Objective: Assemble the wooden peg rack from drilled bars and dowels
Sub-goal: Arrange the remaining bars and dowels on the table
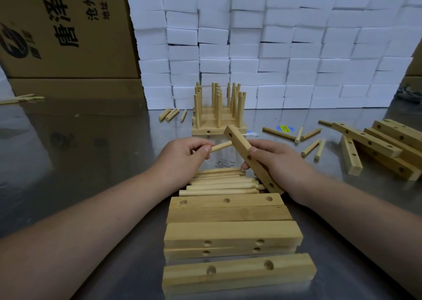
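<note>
While the left grip [182,155] pinches one dowel [220,146] between thumb and fingertips, the right grip [276,162] is wrapped round a drilled bar [249,155]. The bar is tilted, top end away from me, low end down by the dowel pile [223,183] just beneath both grips. The dowel's tip sits right at the bar's face, close to the upper hole. I cannot tell if it has entered.

Risks, as I judge them:
- If the tip is off-centre to the hole, a push would skid along the face or wedge in crooked.
- I hold the bar near mid-length only, so pressure near its top could pivot it in my fingers.
- The low end could knock the pile and send round sticks rolling over the slick bench [91,162].

Materials: pale raw wood throughout.
- Dowels are round, slim and smooth.
- Bars are square-section with crisp edges and round holes in a row.
- More bars [228,210] lie stacked nearer me than the grips.
- A pegged rack [219,114] with upright pegs stands beyond the grips.
- The bench is metallic and reflective.
</note>
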Tool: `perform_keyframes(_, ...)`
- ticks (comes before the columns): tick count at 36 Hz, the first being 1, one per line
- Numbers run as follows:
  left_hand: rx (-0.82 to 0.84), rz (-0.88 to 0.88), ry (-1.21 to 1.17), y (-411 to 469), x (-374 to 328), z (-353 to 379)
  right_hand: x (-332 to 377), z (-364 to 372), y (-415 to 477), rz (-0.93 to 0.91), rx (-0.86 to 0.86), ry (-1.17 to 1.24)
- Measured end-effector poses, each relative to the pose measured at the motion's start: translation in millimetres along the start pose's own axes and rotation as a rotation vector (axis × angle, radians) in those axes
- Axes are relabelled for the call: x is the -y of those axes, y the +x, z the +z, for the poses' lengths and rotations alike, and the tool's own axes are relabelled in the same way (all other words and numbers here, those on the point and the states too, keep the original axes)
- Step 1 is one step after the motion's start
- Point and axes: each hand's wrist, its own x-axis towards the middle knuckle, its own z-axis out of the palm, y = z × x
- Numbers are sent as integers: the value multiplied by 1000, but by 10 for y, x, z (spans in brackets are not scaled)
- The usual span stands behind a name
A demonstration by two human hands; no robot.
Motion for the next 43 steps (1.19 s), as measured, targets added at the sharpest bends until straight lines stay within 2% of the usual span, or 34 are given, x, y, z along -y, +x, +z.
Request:
perform_keyframes(20,-78,22,44,-12,2,11,-9,-17,-14,-16,42,72)
perform_keyframes(34,-59,36,16,16,78,15,-2,-41,-18,-51,65,90)
perform_keyframes(43,-82,141,169,-6,49,-5,15,-31,-37,-77,75,61)
